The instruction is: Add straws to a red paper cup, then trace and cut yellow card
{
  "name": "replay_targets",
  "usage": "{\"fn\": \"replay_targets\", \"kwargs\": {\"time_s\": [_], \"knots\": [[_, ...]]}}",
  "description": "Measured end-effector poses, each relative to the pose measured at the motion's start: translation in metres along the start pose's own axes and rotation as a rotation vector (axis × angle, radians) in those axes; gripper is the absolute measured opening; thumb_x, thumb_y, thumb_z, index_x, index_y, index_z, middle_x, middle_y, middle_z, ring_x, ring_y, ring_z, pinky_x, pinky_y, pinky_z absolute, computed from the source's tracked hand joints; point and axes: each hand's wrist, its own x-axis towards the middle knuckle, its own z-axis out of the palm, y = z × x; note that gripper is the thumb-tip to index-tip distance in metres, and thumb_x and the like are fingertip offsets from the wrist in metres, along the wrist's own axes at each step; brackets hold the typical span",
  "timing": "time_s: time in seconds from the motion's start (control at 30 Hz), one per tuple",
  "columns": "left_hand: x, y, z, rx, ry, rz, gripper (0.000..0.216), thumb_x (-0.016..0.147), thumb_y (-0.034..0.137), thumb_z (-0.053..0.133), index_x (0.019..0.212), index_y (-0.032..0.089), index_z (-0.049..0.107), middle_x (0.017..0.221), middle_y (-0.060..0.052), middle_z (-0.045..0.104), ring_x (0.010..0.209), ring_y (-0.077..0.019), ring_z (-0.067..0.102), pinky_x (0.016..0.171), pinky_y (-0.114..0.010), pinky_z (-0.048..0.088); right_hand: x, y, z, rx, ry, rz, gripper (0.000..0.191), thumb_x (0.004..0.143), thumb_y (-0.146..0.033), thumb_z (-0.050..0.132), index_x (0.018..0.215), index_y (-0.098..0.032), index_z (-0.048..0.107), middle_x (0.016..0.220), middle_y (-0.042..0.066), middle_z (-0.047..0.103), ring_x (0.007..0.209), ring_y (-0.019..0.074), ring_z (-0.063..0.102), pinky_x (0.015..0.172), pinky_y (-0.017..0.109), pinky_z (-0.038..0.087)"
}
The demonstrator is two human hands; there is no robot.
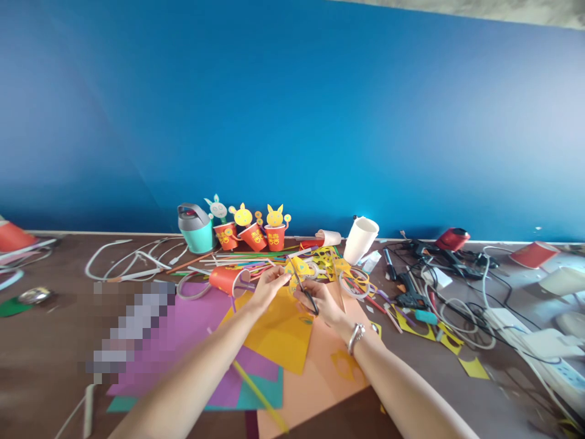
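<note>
My left hand (270, 285) pinches the edge of a yellow paper piece (299, 266) with drawn shapes on it. In my right hand (322, 300) is a pair of scissors (312, 303), its dark handles around my fingers and its blades up against the yellow paper. Whether the blades are parted is too small to tell. Both hands are over an orange-yellow sheet (278, 335), which lies on purple paper (192, 329) and peach paper (311, 390). A red paper cup (227, 280) lies on its side left of my left hand.
Decorated red cups (275, 238) with paper animal heads stand at the back beside a teal container (197, 235). A white cup (361, 239) is right of them. Cables, a glue gun (411, 292), yellow scraps (474, 367) and a power strip (525, 341) lie at right.
</note>
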Motion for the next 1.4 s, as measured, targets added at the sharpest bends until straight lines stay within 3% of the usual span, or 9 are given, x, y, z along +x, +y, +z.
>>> {"fn": "replay_targets", "kwargs": {"time_s": [0.5,0.87,1.4], "knots": [[0.0006,0.0000,-0.0021,0.010,0.012,0.013,0.031,0.066,0.042,0.070,0.059,0.018,0.051,0.057,0.003,0.052,0.058,-0.0122,0.049,0.063,-0.026,0.039,0.0006,0.0029,-0.0003,0.005,0.015,0.003,0.036,0.068,-0.045,0.076,0.067,-0.017,0.054,0.055,-0.006,0.040,0.045,0.0057,0.033,0.045,0.021,0.031],[0.0004,0.0002,-0.0030,-0.032,0.029,0.032,0.029,0.069,0.041,0.068,0.060,0.018,0.052,0.058,0.003,0.053,0.059,-0.0122,0.049,0.064,-0.026,0.041,0.0006,0.0000,0.0028,0.021,0.003,-0.006,0.033,0.070,-0.039,0.075,0.064,-0.017,0.051,0.050,-0.007,0.037,0.043,0.0050,0.030,0.041,0.020,0.023],[-0.0018,-0.0032,0.0012,-0.013,-0.080,0.012,0.032,0.068,0.045,0.071,0.068,0.015,0.060,0.065,0.001,0.057,0.067,-0.0139,0.049,0.068,-0.026,0.037,0.0014,0.0047,0.0041,0.039,-0.003,-0.012,0.035,0.067,-0.043,0.076,0.081,-0.015,0.061,0.056,-0.005,0.042,0.048,0.0061,0.031,0.044,0.021,0.023]]}}
